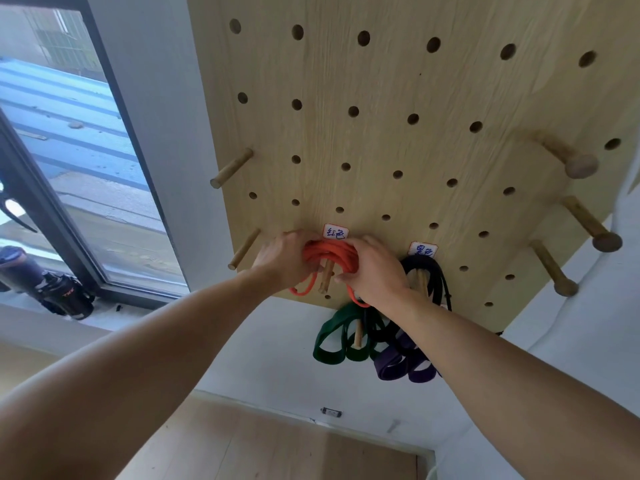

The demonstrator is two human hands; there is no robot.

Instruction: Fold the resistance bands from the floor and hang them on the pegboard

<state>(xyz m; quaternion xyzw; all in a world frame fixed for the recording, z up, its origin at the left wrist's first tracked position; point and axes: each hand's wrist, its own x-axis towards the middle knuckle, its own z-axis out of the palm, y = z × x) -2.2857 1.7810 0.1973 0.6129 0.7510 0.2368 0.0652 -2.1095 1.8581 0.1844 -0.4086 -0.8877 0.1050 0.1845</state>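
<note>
Both hands' grip on orange band [329, 255] at peg [326, 279], black band [429, 271] beside.

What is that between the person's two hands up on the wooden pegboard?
In the head view, a coiled orange resistance band looped over a wooden peg lies between the left hand and right hand; both grip it.

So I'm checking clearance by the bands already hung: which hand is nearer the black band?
Right. The right hand grips the orange band directly beside the black band; the left hand holds the orange band's far side.
</note>
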